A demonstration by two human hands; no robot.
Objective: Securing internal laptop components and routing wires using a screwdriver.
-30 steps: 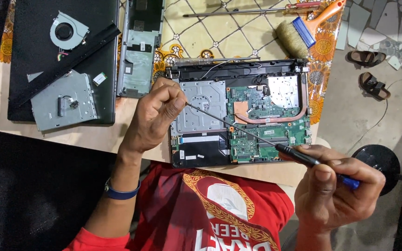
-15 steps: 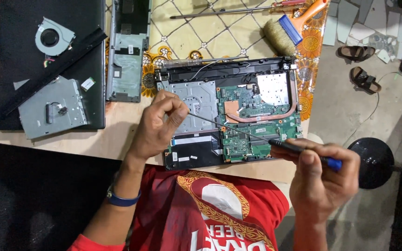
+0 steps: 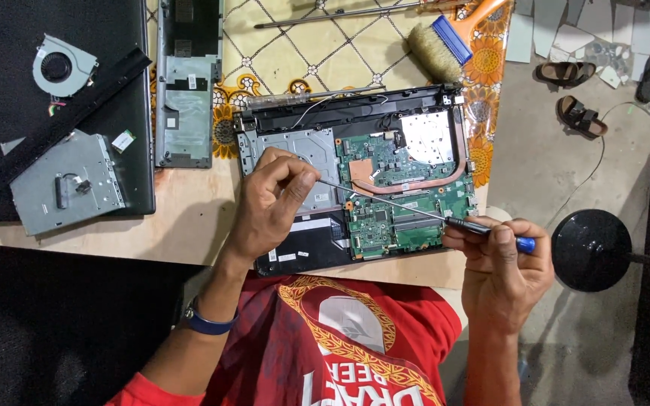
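Now, table (image 3: pixel 189 225) | opened laptop (image 3: pixel 355 180) at near edge: stiff shell, fragile green board, best held by its frame | left hand (image 3: pixel 268 203) pinches screwdriver (image 3: pixel 423 214) shaft over the drive | right hand (image 3: pixel 502 256) grips the handle; light, thin, slippery | versus earlier: screwdriver raised, flatter, right hand higher.

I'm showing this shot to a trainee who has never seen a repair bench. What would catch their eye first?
First, the opened laptop at centre, its green circuit board bare. Over it a long screwdriver slants: the right hand grips its handle, and the left hand pinches its tip. At upper left, a loose cooling fan and a grey drive lie on a black panel.
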